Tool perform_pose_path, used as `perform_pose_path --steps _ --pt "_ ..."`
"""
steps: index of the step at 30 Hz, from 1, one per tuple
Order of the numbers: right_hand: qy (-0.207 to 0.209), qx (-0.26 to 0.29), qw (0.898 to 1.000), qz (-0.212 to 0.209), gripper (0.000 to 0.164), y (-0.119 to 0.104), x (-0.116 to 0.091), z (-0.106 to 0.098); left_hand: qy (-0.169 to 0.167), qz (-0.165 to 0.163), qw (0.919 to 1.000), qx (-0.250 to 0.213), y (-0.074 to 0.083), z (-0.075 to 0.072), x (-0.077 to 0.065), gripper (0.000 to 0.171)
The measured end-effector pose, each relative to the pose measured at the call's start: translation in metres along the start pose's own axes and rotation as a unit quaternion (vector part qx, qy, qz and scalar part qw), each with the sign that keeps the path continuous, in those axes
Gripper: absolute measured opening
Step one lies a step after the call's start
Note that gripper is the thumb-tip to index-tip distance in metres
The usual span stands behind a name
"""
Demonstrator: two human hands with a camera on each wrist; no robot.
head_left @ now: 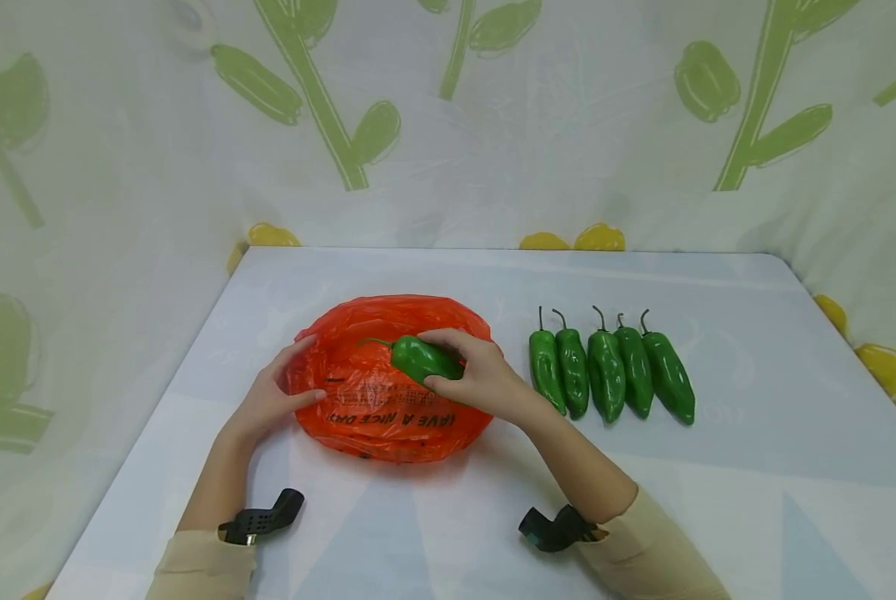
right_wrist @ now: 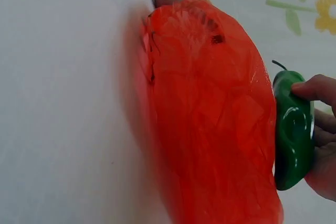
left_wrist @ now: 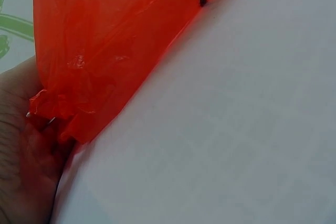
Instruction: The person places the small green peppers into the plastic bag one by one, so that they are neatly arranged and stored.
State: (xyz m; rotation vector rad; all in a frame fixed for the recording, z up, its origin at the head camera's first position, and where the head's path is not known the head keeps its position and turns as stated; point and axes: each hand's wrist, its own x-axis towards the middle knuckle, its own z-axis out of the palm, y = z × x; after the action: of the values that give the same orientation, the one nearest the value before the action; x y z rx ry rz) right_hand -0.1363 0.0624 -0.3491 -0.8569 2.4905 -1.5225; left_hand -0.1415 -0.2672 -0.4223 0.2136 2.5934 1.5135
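1. Right hand [head_left: 481, 375]: thumb and fingers are clamped on a glossy, dark-green, tapering pepper [head_left: 420, 360] with a thin curved stem. In the head view the stem points toward the left hand.
2. Position of the held pepper: above the opening of a translucent red-orange plastic bag [head_left: 395, 450]. In the right wrist view it lies just beside the bag's rim; whether the two touch cannot be told.
3. Left hand [head_left: 263, 400]: at the left side of the bag, thumb and forefinger spread apart at its rim. The left wrist view shows crumpled plastic against the palm; the other fingers are hidden, so whether they clamp the plastic cannot be told.
4. Bag: its mouth is open and roughly oval; dark printed lettering, inverted in the head view, includes "A NICE DAY".
5. Row of five green, elongated peppers [head_left: 607, 375]: these lie side by side to the right of the bag, stems directed away from the person.
6. Bench [head_left: 748, 375]: a pale, whitish surface with faint blue-grey triangles, carrying bag and row.
7. Surroundings: beige sleeves [head_left: 653, 542], a black device [head_left: 256, 522] at each wrist, and a whitish backdrop [head_left: 508, 167] with green plant motifs.
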Motion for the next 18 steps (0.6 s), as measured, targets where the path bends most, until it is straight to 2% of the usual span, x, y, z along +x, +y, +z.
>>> perform_pose_path --steps 5,12,18 --pt "-0.002 -0.027 1.0 -0.002 0.046 0.003 0.015 0.007 -0.001 -0.001 1.0 0.003 0.0 0.0 0.0 0.085" --pt "-0.01 -0.057 0.998 0.032 0.044 0.011 0.033 0.017 -0.003 0.004 1.0 0.006 0.0 -0.001 -0.001 0.085" --pt "0.004 -0.072 0.995 0.066 0.03 0.02 0.047 0.023 -0.003 0.01 0.9999 0.005 -0.002 0.001 0.001 0.085"
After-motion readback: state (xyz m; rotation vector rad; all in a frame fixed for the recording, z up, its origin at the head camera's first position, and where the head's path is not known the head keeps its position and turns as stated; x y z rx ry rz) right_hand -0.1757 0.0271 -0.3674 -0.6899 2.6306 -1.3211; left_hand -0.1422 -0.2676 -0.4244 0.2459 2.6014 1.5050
